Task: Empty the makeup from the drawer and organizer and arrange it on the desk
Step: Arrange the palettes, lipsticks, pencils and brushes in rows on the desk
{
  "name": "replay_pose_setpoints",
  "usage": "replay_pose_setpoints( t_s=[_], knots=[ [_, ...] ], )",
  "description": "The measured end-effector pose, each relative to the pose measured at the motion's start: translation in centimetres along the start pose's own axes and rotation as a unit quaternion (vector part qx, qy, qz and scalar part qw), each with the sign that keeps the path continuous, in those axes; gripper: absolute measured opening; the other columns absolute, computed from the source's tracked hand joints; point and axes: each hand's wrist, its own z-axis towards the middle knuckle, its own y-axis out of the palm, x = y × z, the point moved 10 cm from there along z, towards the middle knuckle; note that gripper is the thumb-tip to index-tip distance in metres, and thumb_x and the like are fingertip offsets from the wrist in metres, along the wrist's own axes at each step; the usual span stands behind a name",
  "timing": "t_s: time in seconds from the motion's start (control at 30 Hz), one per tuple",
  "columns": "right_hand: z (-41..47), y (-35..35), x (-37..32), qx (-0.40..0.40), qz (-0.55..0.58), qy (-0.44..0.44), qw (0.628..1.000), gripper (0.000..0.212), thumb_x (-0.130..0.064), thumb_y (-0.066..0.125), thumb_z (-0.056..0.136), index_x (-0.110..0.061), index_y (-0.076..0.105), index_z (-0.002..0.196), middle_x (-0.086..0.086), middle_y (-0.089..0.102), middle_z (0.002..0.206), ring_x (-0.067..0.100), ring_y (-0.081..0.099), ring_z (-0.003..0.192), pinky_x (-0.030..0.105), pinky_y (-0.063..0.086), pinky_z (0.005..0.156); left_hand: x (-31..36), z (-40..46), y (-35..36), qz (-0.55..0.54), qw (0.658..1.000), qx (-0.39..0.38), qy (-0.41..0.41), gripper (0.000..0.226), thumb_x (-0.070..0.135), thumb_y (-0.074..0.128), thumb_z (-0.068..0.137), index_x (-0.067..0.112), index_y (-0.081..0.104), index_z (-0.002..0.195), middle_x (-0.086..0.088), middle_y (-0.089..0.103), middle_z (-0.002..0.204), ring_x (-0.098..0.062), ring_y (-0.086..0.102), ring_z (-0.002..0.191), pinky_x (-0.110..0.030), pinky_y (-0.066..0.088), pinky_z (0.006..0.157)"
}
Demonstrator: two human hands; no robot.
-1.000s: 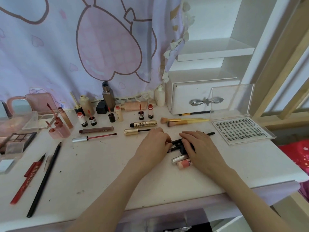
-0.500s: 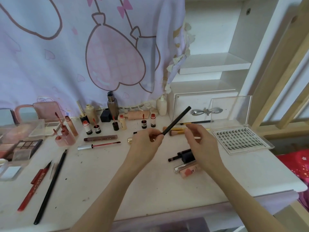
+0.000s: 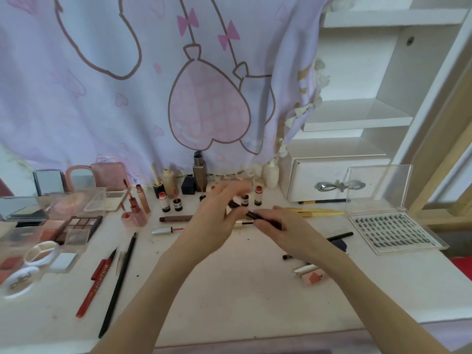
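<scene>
two hands, one dark pencil, mid-desk

both our hands meet above the desk (image 3: 229, 290), just in front of the back row of small bottles. our right hand (image 3: 283, 231) curls round a dark pencil (image 3: 255, 216), which slants up and left toward our left hand (image 3: 217, 213). that hand is blurred; its fingers look spread near the pencil's far end, but whether they pinch it we cannot tell.

we judge the pencil is held up for a look, or for capping, ahead of a place in the rows.

most makeup already lies out: a red liner (image 3: 95, 277) and a long black pencil (image 3: 118, 284) side by side at left, palettes (image 3: 76, 226) beyond them, a lash case (image 3: 393, 231) lid-up at right. near our right forearm a few pieces wait unsorted, a pink tube (image 3: 313, 275) among them.

the drawer (image 3: 332, 180) at the back appears shut. long things lie flat, likely so they don't roll; bottles stand at the back, out of reach of elbows.
</scene>
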Motion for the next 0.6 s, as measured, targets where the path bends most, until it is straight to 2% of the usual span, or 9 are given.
replay_pose_setpoints(
  t_s=[0.07,0.13,0.17,0.2,0.27,0.3,0.37,0.5,0.6],
  knots=[
    [0.4,-0.9,-0.5,0.009,0.038,0.002,0.999,0.018,-0.025,0.053,0.093,-0.020,0.070,0.094,-0.010,0.050,0.056,0.003,0.042,0.051,0.016,0.031,0.057,-0.4,0.1,-0.6,0.023,0.999,-0.025,0.005,0.018,0.013,0.055,0.091,0.018,0.067,0.103,0.025,0.049,0.083,0.007,0.048,0.078,-0.012,0.034,0.071],
    [0.7,-1.9,-0.2,0.029,0.125,0.024,0.991,0.012,-0.020,0.059,0.090,-0.025,0.070,0.088,-0.009,0.057,0.055,0.002,0.042,0.046,0.013,0.034,0.049,-1.4,-0.2,-1.1,0.018,0.999,-0.029,-0.014,0.015,0.015,0.055,0.091,0.018,0.068,0.097,0.022,0.052,0.078,0.007,0.049,0.075,-0.009,0.035,0.068],
    [0.8,-2.3,0.1,0.041,0.201,0.042,0.978,0.011,-0.015,0.061,0.088,-0.021,0.070,0.086,-0.007,0.057,0.054,0.002,0.041,0.044,0.013,0.033,0.046,-1.9,-0.3,-1.3,0.011,0.999,-0.029,-0.027,0.014,0.017,0.055,0.091,0.019,0.067,0.098,0.022,0.053,0.076,0.010,0.049,0.075,-0.006,0.035,0.067],
    [0.9,-2.4,0.6,0.055,0.294,0.064,0.952,0.008,-0.010,0.062,0.086,-0.014,0.069,0.086,-0.004,0.057,0.054,0.005,0.041,0.044,0.014,0.032,0.043,-2.4,-0.5,-1.3,0.003,0.999,-0.027,-0.041,0.013,0.018,0.055,0.091,0.021,0.066,0.098,0.022,0.054,0.076,0.012,0.049,0.074,-0.004,0.035,0.066],
    [1.4,-1.8,1.4,0.067,0.480,0.104,0.869,0.008,-0.008,0.065,0.079,-0.003,0.065,0.085,0.003,0.057,0.055,0.009,0.043,0.044,0.015,0.033,0.040,-3.1,-0.8,-1.3,-0.017,0.997,-0.022,-0.071,0.013,0.022,0.058,0.089,0.023,0.065,0.100,0.022,0.056,0.079,0.010,0.051,0.075,-0.004,0.037,0.067],
    [1.6,-1.2,1.6,0.070,0.546,0.120,0.826,0.015,-0.011,0.066,0.074,0.000,0.064,0.084,0.005,0.057,0.056,0.009,0.045,0.045,0.014,0.035,0.040,-3.2,-0.9,-1.3,-0.021,0.996,-0.018,-0.083,0.013,0.023,0.059,0.089,0.023,0.064,0.101,0.021,0.057,0.080,0.007,0.052,0.076,-0.005,0.038,0.068],
    [2.1,0.0,1.6,0.076,0.603,0.135,0.783,0.019,-0.015,0.064,0.074,0.000,0.066,0.084,0.006,0.056,0.059,0.008,0.047,0.047,0.014,0.039,0.042,-3.3,-1.2,-1.7,-0.026,0.995,0.005,-0.095,0.010,0.023,0.060,0.088,0.024,0.063,0.097,0.019,0.057,0.079,0.002,0.053,0.074,-0.006,0.038,0.066],
    [2.4,2.8,1.3,0.083,0.594,0.142,0.788,0.021,-0.016,0.054,0.090,0.000,0.068,0.088,0.005,0.055,0.062,0.009,0.047,0.052,0.017,0.039,0.047,-4.0,-2.7,-1.9,-0.033,0.991,0.050,-0.122,0.009,0.022,0.058,0.090,0.019,0.063,0.096,0.015,0.054,0.072,0.001,0.049,0.063,-0.008,0.038,0.061],
    [2.3,4.6,1.5,0.113,0.566,0.152,0.802,0.027,-0.024,0.049,0.094,-0.004,0.064,0.083,0.004,0.055,0.066,0.011,0.050,0.060,0.022,0.041,0.056,-5.3,-4.4,-1.0,-0.050,0.984,0.037,-0.167,0.009,0.024,0.055,0.091,0.020,0.062,0.095,0.015,0.053,0.068,0.002,0.049,0.059,-0.008,0.038,0.058]
  ],
)
